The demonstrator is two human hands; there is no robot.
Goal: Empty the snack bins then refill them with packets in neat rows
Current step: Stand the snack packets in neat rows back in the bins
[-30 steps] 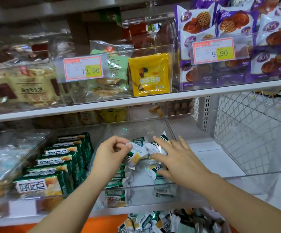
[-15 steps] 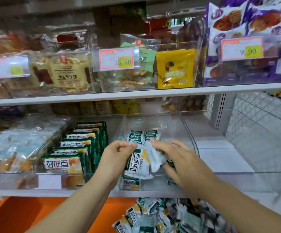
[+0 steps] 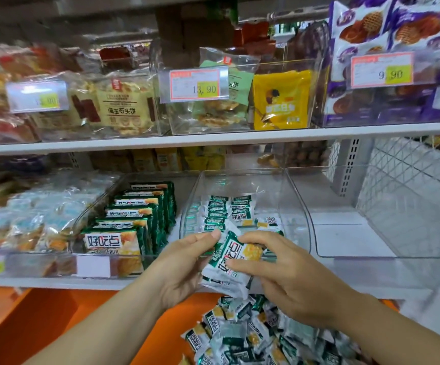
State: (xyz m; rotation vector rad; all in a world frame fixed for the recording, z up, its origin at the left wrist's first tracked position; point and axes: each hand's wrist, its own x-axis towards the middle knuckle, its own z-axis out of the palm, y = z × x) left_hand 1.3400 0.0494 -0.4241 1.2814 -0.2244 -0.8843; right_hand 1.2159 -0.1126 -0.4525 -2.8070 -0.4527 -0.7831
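Packet pile [image 3: 250,335]: cut off at bottom edge. Left price tag [image 3: 37,98]: figures blurred. Held packets [image 3: 236,259]: partly covered by right hand [image 3: 292,283]. Left bags [image 3: 29,227]: blurred.

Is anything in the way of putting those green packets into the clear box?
Nothing visible blocks them. The left hand and right hand hold the green-and-white snack packets right at the front of the open-topped clear plastic bin. Rows of matching packets stand at its back left, with bare room beside them.
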